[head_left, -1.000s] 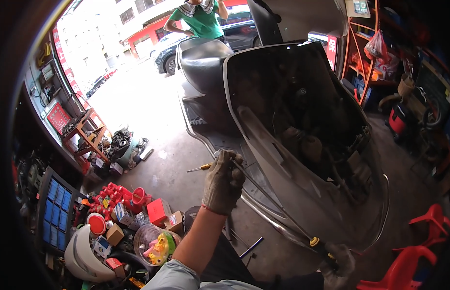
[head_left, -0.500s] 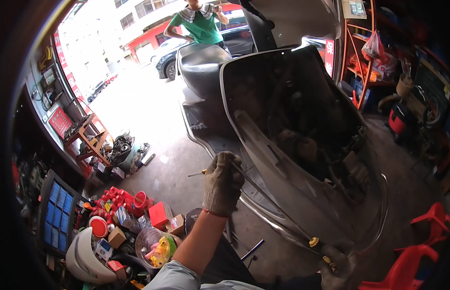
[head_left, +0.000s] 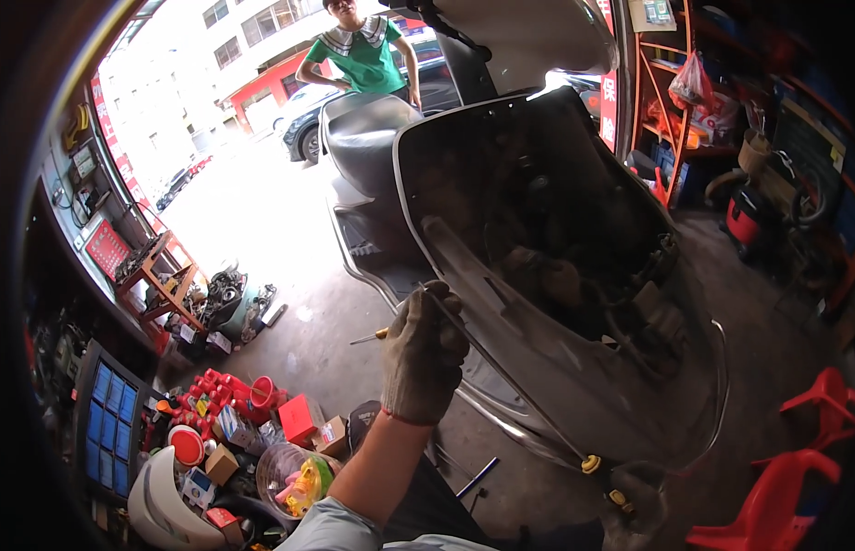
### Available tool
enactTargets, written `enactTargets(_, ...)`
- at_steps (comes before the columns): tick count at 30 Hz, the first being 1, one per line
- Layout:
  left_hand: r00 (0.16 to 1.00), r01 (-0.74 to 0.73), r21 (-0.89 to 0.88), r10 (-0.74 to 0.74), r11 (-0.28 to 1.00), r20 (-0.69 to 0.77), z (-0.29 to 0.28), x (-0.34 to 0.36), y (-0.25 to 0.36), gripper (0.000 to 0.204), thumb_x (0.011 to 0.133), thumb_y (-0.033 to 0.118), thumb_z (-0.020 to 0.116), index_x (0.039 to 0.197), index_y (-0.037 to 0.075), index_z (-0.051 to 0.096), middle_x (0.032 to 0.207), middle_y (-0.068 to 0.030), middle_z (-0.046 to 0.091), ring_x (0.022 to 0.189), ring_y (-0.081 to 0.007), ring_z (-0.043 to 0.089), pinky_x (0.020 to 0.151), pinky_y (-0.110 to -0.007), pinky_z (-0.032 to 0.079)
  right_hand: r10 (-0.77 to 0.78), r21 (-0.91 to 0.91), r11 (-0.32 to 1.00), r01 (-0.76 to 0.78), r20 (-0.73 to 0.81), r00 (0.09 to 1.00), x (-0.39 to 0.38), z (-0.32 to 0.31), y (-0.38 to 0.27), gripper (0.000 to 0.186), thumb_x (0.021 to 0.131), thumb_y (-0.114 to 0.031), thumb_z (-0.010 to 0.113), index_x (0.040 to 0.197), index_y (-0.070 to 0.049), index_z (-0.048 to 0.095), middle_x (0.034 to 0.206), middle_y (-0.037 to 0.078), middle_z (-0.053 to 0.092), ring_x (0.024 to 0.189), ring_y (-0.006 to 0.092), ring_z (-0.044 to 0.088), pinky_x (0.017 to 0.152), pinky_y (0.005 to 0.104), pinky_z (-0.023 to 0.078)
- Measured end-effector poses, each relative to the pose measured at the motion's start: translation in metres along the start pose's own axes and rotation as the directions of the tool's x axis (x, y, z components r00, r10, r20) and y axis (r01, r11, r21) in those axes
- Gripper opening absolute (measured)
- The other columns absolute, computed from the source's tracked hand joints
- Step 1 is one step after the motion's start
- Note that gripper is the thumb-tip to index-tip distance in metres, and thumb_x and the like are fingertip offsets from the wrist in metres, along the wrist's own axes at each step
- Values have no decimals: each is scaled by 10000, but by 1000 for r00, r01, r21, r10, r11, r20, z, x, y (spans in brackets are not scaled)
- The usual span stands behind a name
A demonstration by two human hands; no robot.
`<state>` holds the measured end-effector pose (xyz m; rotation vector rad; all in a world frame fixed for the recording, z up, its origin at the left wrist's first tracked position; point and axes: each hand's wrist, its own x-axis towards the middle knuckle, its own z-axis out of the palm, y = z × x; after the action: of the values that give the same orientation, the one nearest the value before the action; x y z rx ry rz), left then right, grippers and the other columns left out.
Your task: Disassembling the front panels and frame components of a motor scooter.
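Observation:
My left hand (head_left: 424, 354), in a grey work glove, grips the left edge of a large dark grey scooter body panel (head_left: 574, 303) that stands tilted in front of me. The same hand holds a screwdriver (head_left: 368, 337) whose shaft sticks out to the left. My right hand (head_left: 634, 500), also gloved and dim at the lower edge, appears closed on the panel's lower end, beside yellow clips (head_left: 590, 464). Behind the panel stands the scooter with its black seat (head_left: 368, 138).
A person in a green shirt (head_left: 358, 55) stands behind the scooter by the street. Small boxes and red cans (head_left: 234, 404), a white helmet (head_left: 156, 505) and a clear tub lie on the floor at left. Red plastic stools (head_left: 795, 477) and an orange shelf (head_left: 666, 101) are at right.
The panel has swung more upright and nearer to me. My left hand has kept its grip on the edge and the screwdriver.

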<state>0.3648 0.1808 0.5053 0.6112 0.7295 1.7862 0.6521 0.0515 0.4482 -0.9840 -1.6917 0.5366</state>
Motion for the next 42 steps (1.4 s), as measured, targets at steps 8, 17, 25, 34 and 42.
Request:
enactTargets(8,987,-35,385,-27,922,156,24,-19,3,375,1025,336,527,1120,-13,625,715,25,514,559,-36,447,496,-186,334,-56,-11,998,56,-35,998,6,-5,-7,290,936,-147,672,1180,5,637,1143,175,616,1035,277,588,848,358,482)
enactTargets(17,925,91,650,-305,755,226,34,-21,14,324,1004,255,516,1042,-32,662,692,43,493,588,-22,425,517,-208,353,-23,-90,996,19,-40,999,27,3,-28,309,907,-51,670,1204,18,623,1136,169,612,1027,308,594,867,381,472)
enactTargets(25,924,134,637,-328,759,196,31,-16,16,328,1004,259,525,1050,-34,665,683,46,485,570,-21,409,505,-207,346,-36,-139,990,36,4,999,48,12,-41,326,897,-31,671,1216,6,621,1127,191,614,1008,328,600,861,398,479)
enactTargets(34,917,132,625,-335,770,218,29,-14,17,333,1006,267,529,1034,-36,666,671,48,478,560,-20,401,492,-204,335,-66,-116,991,67,14,998,53,19,-39,335,912,-42,652,1241,-4,602,1123,185,590,999,326,597,841,387,477)
enactTargets(42,921,130,628,-328,767,209,29,-14,15,337,1005,268,529,1034,-40,661,676,45,483,565,-21,406,496,-208,341,7,-54,999,-9,-36,999,48,28,-26,353,846,-57,656,1188,18,618,1109,169,573,997,262,584,836,374,480)
